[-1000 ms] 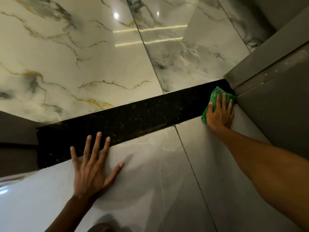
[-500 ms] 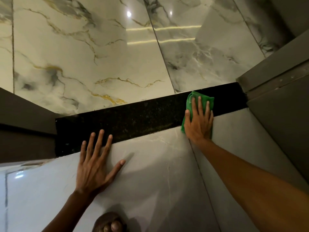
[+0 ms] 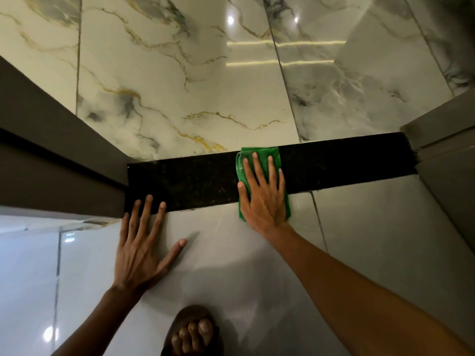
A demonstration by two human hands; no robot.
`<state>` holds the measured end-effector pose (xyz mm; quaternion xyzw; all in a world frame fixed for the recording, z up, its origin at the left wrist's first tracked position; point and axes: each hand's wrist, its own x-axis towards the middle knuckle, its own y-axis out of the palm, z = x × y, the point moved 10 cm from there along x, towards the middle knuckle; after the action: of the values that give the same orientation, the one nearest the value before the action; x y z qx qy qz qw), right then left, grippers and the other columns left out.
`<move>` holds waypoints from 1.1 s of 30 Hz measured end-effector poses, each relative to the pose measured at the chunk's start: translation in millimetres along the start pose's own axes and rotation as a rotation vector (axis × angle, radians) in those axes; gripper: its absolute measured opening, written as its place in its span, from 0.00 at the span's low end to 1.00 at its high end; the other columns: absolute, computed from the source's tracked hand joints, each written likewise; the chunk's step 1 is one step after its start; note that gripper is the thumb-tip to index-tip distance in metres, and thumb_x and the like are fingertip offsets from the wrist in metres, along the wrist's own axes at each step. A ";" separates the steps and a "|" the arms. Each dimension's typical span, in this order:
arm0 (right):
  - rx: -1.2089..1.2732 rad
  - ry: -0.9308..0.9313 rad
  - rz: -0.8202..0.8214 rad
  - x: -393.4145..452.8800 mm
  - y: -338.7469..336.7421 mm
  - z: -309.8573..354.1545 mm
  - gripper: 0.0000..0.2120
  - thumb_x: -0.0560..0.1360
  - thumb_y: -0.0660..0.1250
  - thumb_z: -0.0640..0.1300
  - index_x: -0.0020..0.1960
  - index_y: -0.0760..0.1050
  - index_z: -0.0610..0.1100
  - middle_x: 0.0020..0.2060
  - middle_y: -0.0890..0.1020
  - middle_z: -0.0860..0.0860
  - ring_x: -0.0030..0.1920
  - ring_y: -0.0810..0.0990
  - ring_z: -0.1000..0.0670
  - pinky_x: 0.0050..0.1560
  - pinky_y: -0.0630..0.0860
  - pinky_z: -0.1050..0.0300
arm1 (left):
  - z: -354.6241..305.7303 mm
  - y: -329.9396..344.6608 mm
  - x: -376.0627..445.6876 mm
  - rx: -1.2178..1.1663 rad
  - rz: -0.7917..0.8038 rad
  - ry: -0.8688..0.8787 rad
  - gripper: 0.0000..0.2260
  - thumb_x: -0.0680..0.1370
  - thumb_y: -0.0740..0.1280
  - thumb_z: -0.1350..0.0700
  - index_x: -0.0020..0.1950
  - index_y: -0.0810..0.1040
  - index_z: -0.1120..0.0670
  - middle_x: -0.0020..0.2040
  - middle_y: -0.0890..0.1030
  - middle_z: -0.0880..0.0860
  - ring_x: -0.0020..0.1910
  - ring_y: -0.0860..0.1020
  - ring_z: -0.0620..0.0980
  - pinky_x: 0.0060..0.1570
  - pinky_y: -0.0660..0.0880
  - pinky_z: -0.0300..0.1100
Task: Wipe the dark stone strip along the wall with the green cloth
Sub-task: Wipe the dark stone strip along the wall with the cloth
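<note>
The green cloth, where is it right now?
Head view, right of centre: the green cloth lies across the dark stone strip, pressed flat under the right hand.

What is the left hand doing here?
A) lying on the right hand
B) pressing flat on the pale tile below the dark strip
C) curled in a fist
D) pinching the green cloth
B: the left hand lies spread, fingers straight, on the pale tile, fingertips reaching the dark stone strip; only the right hand presses the green cloth.

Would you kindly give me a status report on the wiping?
Right hand pressing green cloth mid dark stone strip. Left hand flat on tile, fingertips over strip's left end.
</note>
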<state>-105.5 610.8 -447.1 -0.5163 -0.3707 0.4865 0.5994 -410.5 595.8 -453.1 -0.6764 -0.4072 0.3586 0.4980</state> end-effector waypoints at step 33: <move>0.020 -0.475 0.064 -17.0 13.6 107.8 0.29 0.89 0.50 0.55 0.89 0.52 0.54 0.89 0.52 0.53 0.90 0.47 0.42 0.85 0.50 0.31 | -1.8 2.8 2.5 0.016 -0.033 0.015 0.47 0.83 0.50 0.25 0.92 0.51 0.56 0.93 0.50 0.57 0.92 0.48 0.58 0.89 0.51 0.66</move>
<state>-214.6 622.1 -438.7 -0.3932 -0.4800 0.6164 0.4848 -407.3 596.9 -455.6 -0.6681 -0.4117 0.3486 0.5124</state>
